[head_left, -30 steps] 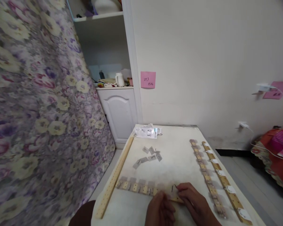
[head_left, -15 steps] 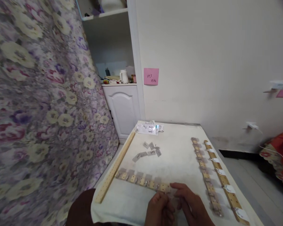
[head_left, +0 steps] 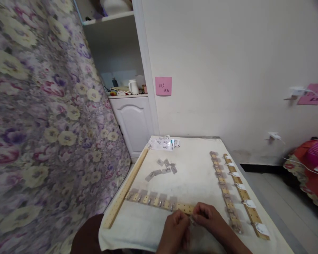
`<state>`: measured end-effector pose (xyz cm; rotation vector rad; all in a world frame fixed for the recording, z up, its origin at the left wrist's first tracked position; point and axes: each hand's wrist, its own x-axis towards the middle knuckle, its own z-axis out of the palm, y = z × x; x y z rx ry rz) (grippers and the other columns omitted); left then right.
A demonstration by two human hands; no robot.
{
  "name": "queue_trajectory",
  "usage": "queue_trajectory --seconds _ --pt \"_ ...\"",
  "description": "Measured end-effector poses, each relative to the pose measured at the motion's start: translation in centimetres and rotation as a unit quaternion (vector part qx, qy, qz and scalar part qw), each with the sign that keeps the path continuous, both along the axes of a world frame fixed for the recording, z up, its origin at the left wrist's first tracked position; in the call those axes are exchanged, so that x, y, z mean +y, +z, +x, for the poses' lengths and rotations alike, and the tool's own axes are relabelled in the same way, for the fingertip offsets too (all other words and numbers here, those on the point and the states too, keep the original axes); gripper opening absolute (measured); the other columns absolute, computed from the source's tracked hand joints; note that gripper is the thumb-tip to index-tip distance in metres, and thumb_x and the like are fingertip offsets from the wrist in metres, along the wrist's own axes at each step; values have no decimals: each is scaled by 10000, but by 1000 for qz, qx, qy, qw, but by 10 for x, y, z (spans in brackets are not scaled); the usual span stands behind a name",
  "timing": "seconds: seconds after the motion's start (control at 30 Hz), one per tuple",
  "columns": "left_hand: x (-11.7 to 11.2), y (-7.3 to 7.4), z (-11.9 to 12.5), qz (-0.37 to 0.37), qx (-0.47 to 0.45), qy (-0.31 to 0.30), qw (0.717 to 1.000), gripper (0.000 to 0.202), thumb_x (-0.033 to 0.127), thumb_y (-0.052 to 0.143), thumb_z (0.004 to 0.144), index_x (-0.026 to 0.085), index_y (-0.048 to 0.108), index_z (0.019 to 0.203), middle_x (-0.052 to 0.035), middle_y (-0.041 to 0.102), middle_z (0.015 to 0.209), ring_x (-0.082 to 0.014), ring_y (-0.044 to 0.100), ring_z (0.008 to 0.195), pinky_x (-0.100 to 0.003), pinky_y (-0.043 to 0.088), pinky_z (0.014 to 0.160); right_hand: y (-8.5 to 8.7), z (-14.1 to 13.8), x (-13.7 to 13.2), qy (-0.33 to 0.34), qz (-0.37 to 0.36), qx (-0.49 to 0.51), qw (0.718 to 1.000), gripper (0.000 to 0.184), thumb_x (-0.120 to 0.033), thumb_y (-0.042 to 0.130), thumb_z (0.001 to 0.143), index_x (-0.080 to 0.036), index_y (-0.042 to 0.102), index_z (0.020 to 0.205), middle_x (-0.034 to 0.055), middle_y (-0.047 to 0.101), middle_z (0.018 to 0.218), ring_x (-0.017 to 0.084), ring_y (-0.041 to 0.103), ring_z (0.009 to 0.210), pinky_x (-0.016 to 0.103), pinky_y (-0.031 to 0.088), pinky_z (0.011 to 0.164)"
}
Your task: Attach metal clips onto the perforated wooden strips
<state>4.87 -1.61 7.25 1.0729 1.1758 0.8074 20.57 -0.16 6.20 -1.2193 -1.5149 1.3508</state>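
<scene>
My left hand and my right hand meet at the near edge of the table, fingers pinched together. A small pale thing shows between the fingertips, too small to name. Just beyond them lies a perforated wooden strip, its right end partly hidden by my right hand. Small clear bags and metal pieces sit along the strip's left part. Farther back, several small clear bags with tiny pieces inside lie loose on the white cloth.
A long bare perforated strip runs along the table's left edge. At right lie a strip with clear bags and a strip with white tags. Printed packets rest at the back. A floral curtain hangs at left.
My right hand's fingers, spread before, have drawn in to a pinch beside my left fingertips. The view has shifted slightly, so the table appears farther left.
</scene>
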Motion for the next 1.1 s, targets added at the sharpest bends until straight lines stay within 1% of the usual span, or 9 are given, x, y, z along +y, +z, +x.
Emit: queue_trajectory --seconds 0.1,0.17,0.33,0.5,0.63,0.73,0.83,1.0,1.1 --pt "0 0 0 8 16 17 1000 234 331 529 732 210 418 566 84 446 330 -50 307 245 -181 154 294 -1 -2 -2 18 -66 42 997 166 -301 598 674 -177 494 636 -90 405 491 45 298 417 178 201 384" --pt "-1 -5 0 14 2 21 1000 280 388 533 746 203 430 563 85 426 326 -46 285 248 -188 143 304 -1 -3 -3 20 -102 60 993 144 -288 572 662 -185 476 630 -107 378 454 32 243 359 176 151 344" --pt "-8 -20 2 -42 -87 33 995 425 600 473 747 183 521 685 62 461 359 -71 322 274 -209 156 336 -3 -4 0 -35 -108 110 987 172 -330 541 659 -195 447 608 -116 374 423 19 227 316 176 151 330" --pt "-16 -28 6 -47 -173 13 984 428 566 608 679 159 524 574 34 502 453 -71 398 392 -217 235 422 -5 -4 3 -79 -107 107 985 181 -336 552 638 -192 449 598 -106 389 446 21 244 340 172 165 331" --pt "-13 -40 9 -60 -219 38 973 383 487 721 588 160 522 572 36 522 468 -82 448 448 -213 264 460 -10 -6 3 -79 -110 93 986 199 -351 561 646 -196 444 605 -107 375 441 28 248 345 173 165 333" --pt "-10 -46 8 -70 -219 34 973 368 421 763 543 166 497 543 43 516 432 -71 442 410 -207 266 445 -16 -8 4 -72 -104 84 988 276 -447 556 680 -203 439 622 -107 363 445 34 249 344 182 168 337" --pt "-10 -45 6 -101 -201 26 974 363 447 739 556 179 496 588 42 543 439 -63 412 323 -207 223 376 -20 -8 3 -61 -78 44 994 328 -506 549 703 -202 452 630 -89 391 470 46 287 368 191 196 353" --pt "-12 -44 5 -106 -203 43 972 389 500 713 567 170 529 661 20 598 500 -75 453 316 -213 246 356 -25 -7 -4 -14 -38 5 999 239 -372 623 676 -190 473 637 -73 433 517 66 367 461 194 275 432" --pt "-12 -47 7 -106 -186 38 976 417 526 719 552 164 541 658 15 594 489 -81 459 338 -218 266 382 -26 -7 -7 -28 -10 -10 999 171 -263 594 670 -186 458 602 -64 444 528 80 404 511 201 311 481"
